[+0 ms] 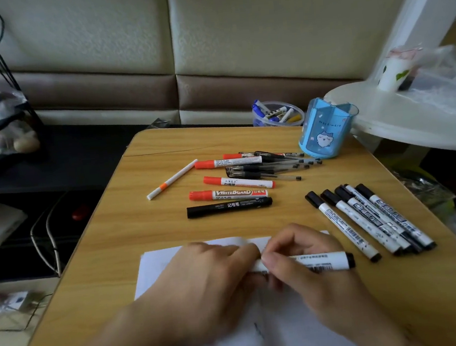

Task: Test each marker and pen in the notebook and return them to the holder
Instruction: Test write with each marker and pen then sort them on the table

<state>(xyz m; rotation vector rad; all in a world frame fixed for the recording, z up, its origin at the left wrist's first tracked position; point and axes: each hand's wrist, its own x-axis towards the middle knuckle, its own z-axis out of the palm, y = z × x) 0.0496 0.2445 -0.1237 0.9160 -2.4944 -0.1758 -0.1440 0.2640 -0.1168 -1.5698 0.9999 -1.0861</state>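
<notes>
Both hands hold one white marker with black ends [323, 262] level over the open notebook [157, 264]. My left hand [211, 279] covers its left end; my right hand [306, 259] pinches the barrel near the middle. Whether a cap is on the hidden end cannot be told. Several black-capped white markers [368, 218] lie in a row to the right. Three red-capped whiteboard markers [228, 193], a black marker [230, 207], a thin white and orange pen [172, 179] and a pile of gel pens [273, 166] lie farther back. The blue holder [325, 131] stands at the far right.
The wooden table [111, 238] drops off at its left edge to a dark shelf with cables. A clear tub of small markers [276, 113] sits behind the holder. A white round table [409, 118] with a cup overhangs the far right corner.
</notes>
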